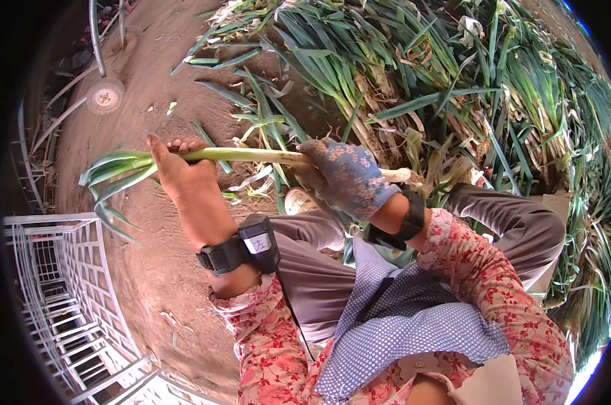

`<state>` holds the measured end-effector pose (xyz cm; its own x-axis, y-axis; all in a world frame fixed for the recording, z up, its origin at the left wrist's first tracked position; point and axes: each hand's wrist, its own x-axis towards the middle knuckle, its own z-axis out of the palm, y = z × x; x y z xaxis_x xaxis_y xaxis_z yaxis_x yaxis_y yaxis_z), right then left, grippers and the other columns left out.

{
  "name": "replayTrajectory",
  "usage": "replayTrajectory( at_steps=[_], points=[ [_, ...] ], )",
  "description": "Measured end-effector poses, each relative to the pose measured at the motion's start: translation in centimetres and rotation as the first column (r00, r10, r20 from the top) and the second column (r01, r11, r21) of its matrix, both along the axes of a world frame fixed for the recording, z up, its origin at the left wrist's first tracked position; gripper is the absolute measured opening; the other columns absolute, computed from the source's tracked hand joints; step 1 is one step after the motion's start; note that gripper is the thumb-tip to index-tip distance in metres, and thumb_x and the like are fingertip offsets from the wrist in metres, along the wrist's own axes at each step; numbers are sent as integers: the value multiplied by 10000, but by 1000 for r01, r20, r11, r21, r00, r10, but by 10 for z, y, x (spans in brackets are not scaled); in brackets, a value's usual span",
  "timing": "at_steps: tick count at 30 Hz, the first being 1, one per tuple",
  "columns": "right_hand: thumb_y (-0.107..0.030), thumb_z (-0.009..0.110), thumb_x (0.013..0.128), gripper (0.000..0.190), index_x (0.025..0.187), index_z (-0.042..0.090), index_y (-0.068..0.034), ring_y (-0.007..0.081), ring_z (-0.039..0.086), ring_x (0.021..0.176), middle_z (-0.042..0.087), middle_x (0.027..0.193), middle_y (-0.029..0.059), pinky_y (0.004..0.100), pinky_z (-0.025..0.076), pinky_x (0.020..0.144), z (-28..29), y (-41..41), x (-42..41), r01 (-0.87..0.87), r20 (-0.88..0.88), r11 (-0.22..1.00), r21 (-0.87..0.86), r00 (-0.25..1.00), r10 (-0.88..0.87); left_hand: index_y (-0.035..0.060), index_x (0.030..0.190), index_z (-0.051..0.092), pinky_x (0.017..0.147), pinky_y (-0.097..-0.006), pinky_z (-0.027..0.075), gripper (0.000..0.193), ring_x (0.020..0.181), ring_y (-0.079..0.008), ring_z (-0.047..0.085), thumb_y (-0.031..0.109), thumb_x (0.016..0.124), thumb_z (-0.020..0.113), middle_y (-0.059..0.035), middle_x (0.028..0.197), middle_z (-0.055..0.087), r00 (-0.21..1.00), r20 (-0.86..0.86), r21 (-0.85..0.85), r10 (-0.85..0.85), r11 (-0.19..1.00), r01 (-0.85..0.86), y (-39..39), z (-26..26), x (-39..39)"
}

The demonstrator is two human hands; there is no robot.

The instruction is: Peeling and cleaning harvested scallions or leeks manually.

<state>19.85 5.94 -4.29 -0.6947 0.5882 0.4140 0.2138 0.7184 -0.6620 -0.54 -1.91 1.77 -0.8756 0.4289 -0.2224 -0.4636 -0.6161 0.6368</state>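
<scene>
A long green onion or leek stalk (252,155) is held across in front of me, its green leaves to the left and its white root end to the right. My left hand (183,169), bare, grips it just below the leaves, with the thumb pointing up. Around the lower white part closes my right hand (343,174), in a blue floral glove with dark fingers. The root end sticks out past the glove. Black straps circle both wrists, and the left one carries a small black box.
Large heaps of leafy stalks (417,45) cover the ground ahead and to the right. Loose leaves (254,96) and peelings lie on the dirt floor (168,223). A white metal rack (82,304) stands at the lower left, with a small wheel (105,95) and metal tubes farther up.
</scene>
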Motion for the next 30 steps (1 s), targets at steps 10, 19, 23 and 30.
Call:
replayTrajectory(
  at_steps=[10, 19, 23, 30],
  points=[
    [-242, 456, 883, 234, 804, 583, -61, 304, 546, 519, 551, 609, 137, 366, 415, 470, 0, -2, 1, -74, 135, 954, -291, 984, 117, 104, 649, 369, 392, -200, 304, 348, 432, -74, 319, 334, 873, 503, 21, 546, 353, 1000, 7, -33, -26, 999, 26, 6, 6, -1],
    [-316, 470, 890, 322, 868, 594, -20, 123, 504, 560, 522, 602, 89, 276, 409, 523, -10, 8, -3, -43, 63, 720, -693, 991, 120, 119, 636, 380, 369, -194, 278, 360, 415, -65, 309, 368, 862, 509, 32, 533, 362, 994, 21, 23, -103, 994, 103, 7, 12, 7],
    [-322, 511, 863, 323, 897, 583, -9, 152, 549, 602, 590, 710, 91, 279, 433, 547, -8, 5, -3, -92, 4, 733, -675, 992, 128, 123, 654, 384, 369, -191, 282, 346, 417, -67, 314, 372, 858, 512, 34, 535, 360, 999, 16, -35, -33, 999, 34, 5, 8, 0],
    [-169, 598, 794, 178, 902, 576, -29, 248, 580, 598, 582, 715, 135, 316, 444, 527, -2, -6, 1, -148, -137, 938, -314, 985, 109, 112, 725, 390, 379, -196, 302, 302, 431, -77, 325, 350, 859, 520, 19, 557, 369, 995, 20, -135, 94, 987, -90, 7, 10, 3]
  ],
)
